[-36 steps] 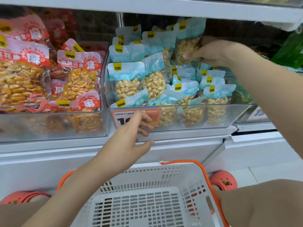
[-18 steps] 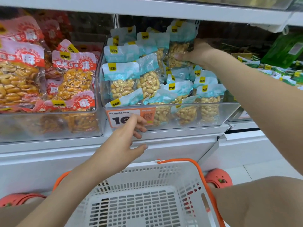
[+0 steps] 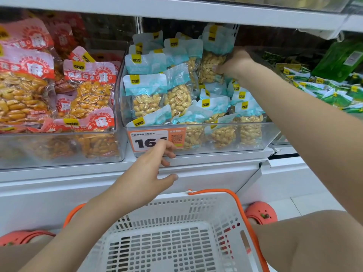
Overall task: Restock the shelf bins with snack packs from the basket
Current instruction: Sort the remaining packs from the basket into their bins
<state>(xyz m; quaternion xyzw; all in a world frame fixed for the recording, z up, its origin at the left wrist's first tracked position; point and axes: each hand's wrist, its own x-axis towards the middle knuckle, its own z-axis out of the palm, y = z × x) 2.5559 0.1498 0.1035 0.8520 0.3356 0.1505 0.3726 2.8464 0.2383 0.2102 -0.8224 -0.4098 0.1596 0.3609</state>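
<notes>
Head view, the only one there is. The right hand (image 3: 234,64) is reached up into the back of the clear middle bin (image 3: 261,134), and a teal-topped peanut pack (image 3: 213,61) is gripped at its right edge, fingers curled round the side of it. That pack is held upright, just left of the hand, and its top edge is tucked close under the white shelf above (image 3: 176,10). Below and to the left of that hand the bin is stuffed with more teal peanut packs (image 3: 147,95), some upright, some leaning on each other.

The left hand (image 3: 149,169) is held low, in front of the bin's front wall. Nothing is grasped by it: the fingers are loosely bent, the thumb is stuck out to the right, and the fingertips (image 3: 169,152) are laid against the orange price tag (image 3: 155,138), so part of the number is covered.

Left of that hand, a second bin (image 3: 59,154) is filled with red-labelled packs (image 3: 88,91). Right of the upper hand, green packs (image 3: 324,91) are piled up. Directly beneath both arms the white basket (image 3: 176,209) with orange handles is seen, with no packs showing in the visible part. Coral clogs (image 3: 261,213) are seen either side of it.
</notes>
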